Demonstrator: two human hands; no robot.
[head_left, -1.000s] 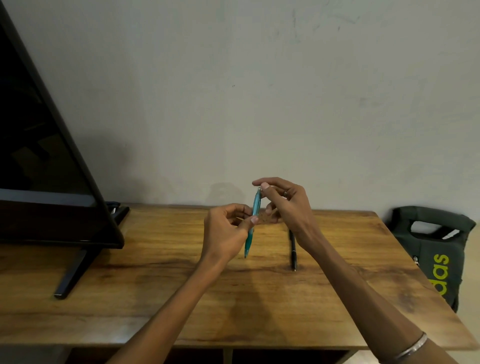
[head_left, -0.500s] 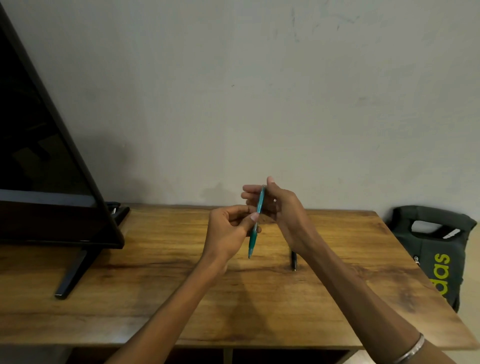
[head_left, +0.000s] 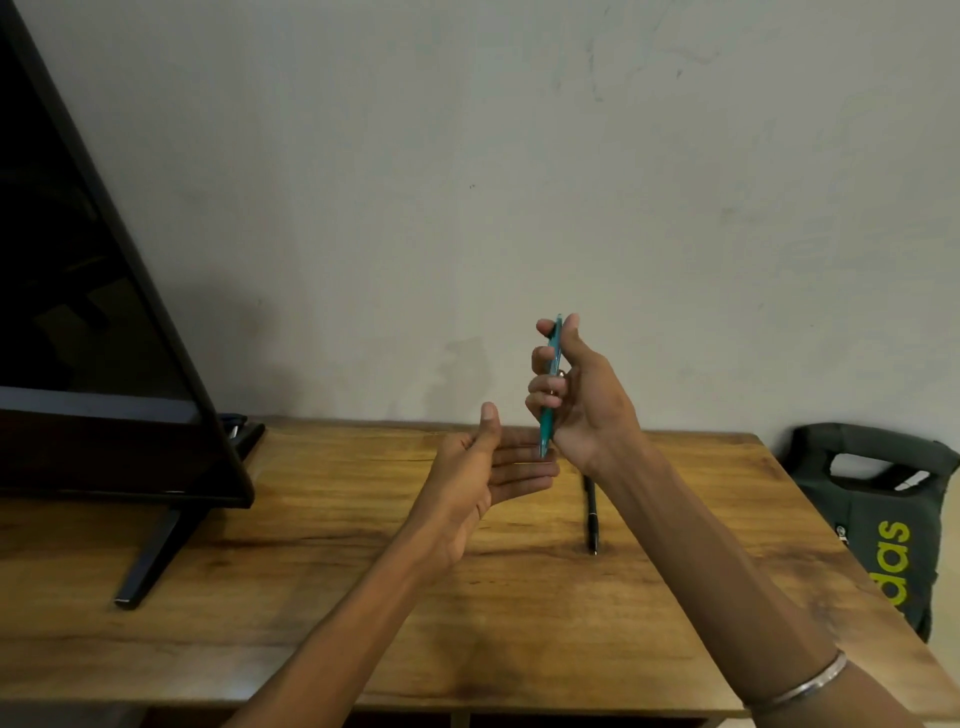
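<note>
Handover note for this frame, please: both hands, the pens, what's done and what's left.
The right hand grips the slim teal plastic pen upright, thumb at its top end, tip down.
The left hand is open, fingers straight, beside the tip; I cannot tell whether they touch.
The slim black pen lies on the wooden table, partly hidden by the right forearm.
Done: teal pen is off the table.
Left: probably setting it down.

The teal pen (head_left: 547, 423) is slim, with a plain blue-green barrel. It stands nearly upright, its top tilted slightly to the right and its tip pointing down. It is held in the air above the back middle of the table (head_left: 363, 525), clasped between the curled fingers (head_left: 540, 359) and the palm of the right hand (head_left: 584, 400).
</note>
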